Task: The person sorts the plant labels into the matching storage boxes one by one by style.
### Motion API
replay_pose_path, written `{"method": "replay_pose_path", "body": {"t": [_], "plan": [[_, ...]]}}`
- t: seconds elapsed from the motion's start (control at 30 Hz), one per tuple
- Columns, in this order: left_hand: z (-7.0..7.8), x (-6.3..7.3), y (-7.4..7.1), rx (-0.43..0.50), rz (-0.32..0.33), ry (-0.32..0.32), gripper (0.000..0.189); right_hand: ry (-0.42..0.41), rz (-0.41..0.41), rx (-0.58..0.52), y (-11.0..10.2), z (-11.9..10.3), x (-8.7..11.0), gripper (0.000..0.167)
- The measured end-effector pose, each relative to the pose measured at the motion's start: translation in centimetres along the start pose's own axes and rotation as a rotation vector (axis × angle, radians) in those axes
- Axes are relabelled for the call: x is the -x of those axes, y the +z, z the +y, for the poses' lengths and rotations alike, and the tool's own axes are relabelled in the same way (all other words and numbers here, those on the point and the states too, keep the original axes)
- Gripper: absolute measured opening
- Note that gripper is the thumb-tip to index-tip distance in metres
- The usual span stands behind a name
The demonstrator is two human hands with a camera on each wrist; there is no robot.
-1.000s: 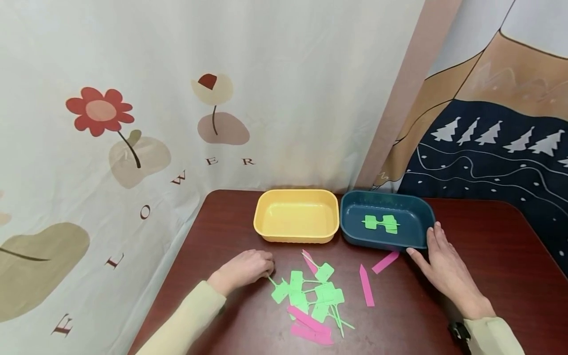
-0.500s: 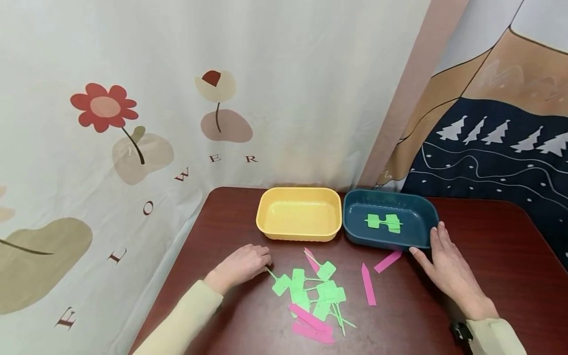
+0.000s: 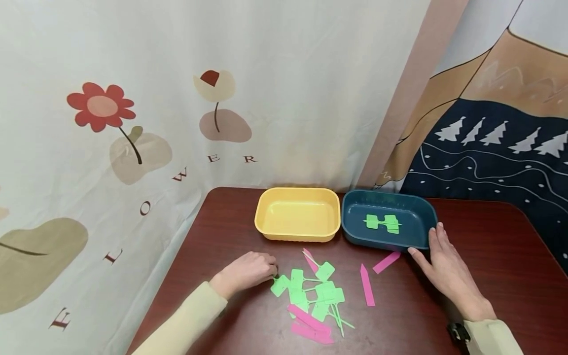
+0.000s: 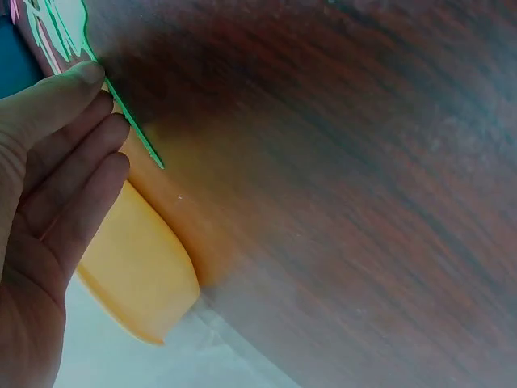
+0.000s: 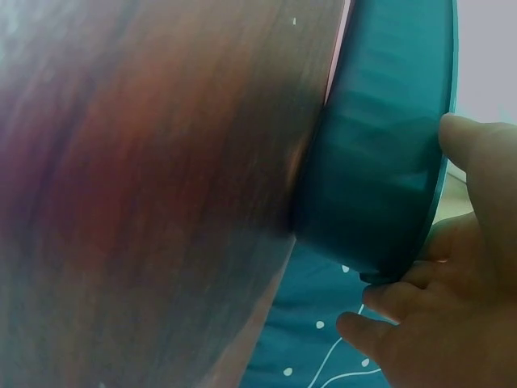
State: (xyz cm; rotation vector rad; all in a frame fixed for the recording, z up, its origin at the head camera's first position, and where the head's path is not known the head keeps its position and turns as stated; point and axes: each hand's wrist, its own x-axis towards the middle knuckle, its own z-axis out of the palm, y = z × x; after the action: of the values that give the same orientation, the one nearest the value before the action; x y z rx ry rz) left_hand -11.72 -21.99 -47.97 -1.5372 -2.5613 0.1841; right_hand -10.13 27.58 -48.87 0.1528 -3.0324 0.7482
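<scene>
Fingers [image 4: 89, 141] of my left hand [image 3: 248, 271] now sit further along green tag [image 3: 279, 286] than a moment ago, apparently pinching its stem on table [image 3: 248, 330] at left edge of pile [image 3: 326, 292], surer hold I'd say, my right hand [image 3: 450, 268] straight-fingered against blue tray [image 3: 372, 209].

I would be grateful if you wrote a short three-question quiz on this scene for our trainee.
1. What lies inside the dark blue tray? A) pink strips B) green tags C) both
2. True or false: the right hand is holding a pink strip.
3. Fill in: the left hand has its fingers at the narrow ____ of a green tag.

Key: 1. B. 2. False; it touches the dark blue tray. 3. stem.
</scene>
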Motion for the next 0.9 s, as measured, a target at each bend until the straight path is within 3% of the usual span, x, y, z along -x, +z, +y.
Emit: {"method": "replay_pose_path", "body": {"t": [0.37,0.77,0.9], "plan": [[-0.02,-0.45,-0.2,0.054,-0.039,-0.078,0.015,-0.002,0.005,-0.006,-0.02,0.03,0.07,0.095],[-0.66,0.06,-0.28,0.145,-0.013,-0.121,0.008,-0.006,0.015,-0.01,-0.1,-0.23,0.02,0.093],[-0.38,-0.19,-0.55,0.159,-0.05,-0.104,0.033,-0.005,0.013,-0.011,-0.07,-0.16,0.08,0.093]]}}
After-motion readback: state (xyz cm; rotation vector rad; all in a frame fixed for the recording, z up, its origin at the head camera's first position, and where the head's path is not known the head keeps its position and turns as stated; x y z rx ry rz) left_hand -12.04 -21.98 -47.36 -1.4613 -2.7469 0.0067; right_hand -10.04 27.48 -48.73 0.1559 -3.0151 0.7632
